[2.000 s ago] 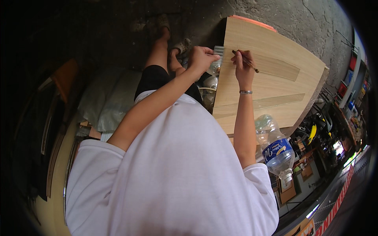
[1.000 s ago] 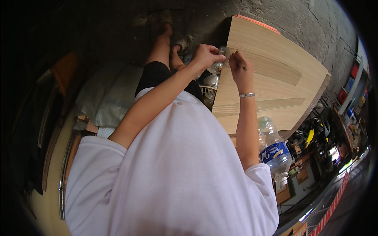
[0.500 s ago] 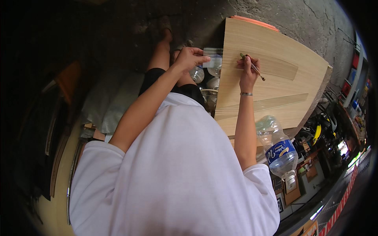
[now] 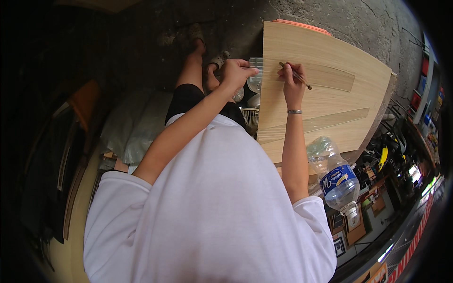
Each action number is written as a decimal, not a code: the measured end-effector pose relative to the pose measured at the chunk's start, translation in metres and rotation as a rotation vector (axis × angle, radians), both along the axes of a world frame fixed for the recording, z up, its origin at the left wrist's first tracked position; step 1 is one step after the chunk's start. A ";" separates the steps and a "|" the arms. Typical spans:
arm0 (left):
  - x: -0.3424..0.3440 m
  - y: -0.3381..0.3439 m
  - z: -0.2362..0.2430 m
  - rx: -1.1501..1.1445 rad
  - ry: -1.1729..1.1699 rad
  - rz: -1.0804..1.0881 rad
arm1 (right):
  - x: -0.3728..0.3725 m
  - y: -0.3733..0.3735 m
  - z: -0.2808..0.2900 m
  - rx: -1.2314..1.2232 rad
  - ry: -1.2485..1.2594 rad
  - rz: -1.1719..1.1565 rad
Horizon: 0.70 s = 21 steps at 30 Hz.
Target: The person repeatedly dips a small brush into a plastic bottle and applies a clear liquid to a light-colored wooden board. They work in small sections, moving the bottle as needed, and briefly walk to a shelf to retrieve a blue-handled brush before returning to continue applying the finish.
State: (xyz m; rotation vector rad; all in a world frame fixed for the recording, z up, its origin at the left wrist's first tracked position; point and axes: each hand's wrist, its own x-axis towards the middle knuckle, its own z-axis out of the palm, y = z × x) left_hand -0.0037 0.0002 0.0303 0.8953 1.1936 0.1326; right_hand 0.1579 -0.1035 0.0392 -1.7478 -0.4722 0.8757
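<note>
My left hand (image 4: 236, 75) pinches the edge of a small clear rectangular sheet (image 4: 256, 63), held just off the left edge of a light wood-grain board (image 4: 325, 101). My right hand (image 4: 293, 86) is over the board, its fingers closed round a slim brown pen-shaped tool (image 4: 303, 80) that slants down to the right. Its exact kind is too small to make out. Two long see-through strips lie on the board: an upper strip (image 4: 330, 78) right of my right hand, and a lower strip (image 4: 325, 123) crossing below my right wrist.
A large clear plastic bottle (image 4: 339, 181) with a blue label lies beside my right forearm. Under the board's left edge sit a pale slatted basket (image 4: 250, 118) and clear containers. Grey plastic sheeting (image 4: 137, 122) covers something at left. Orange edging (image 4: 304, 26) shows behind the board.
My left hand has moved slightly right with the clear sheet, bringing it closer to the board. My right hand has shifted a little left, and the tool has tilted flatter.
</note>
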 end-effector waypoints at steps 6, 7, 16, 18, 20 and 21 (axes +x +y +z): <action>0.004 -0.003 0.004 0.025 0.038 -0.015 | -0.005 0.021 0.015 -0.177 -0.399 0.357; 0.004 -0.004 0.001 0.024 0.013 -0.010 | -0.005 0.025 0.017 -0.185 -0.449 0.397; -0.002 -0.002 -0.019 -0.138 -0.176 0.022 | -0.005 0.045 0.025 -0.187 -0.547 0.503; -0.001 0.000 -0.022 -0.169 -0.186 0.014 | -0.006 0.046 0.026 -0.156 -0.519 0.508; -0.001 0.001 -0.023 -0.200 -0.203 0.026 | -0.005 0.047 0.025 -0.150 -0.514 0.517; -0.001 0.001 -0.024 -0.184 -0.208 0.019 | -0.004 0.047 0.025 -0.155 -0.526 0.523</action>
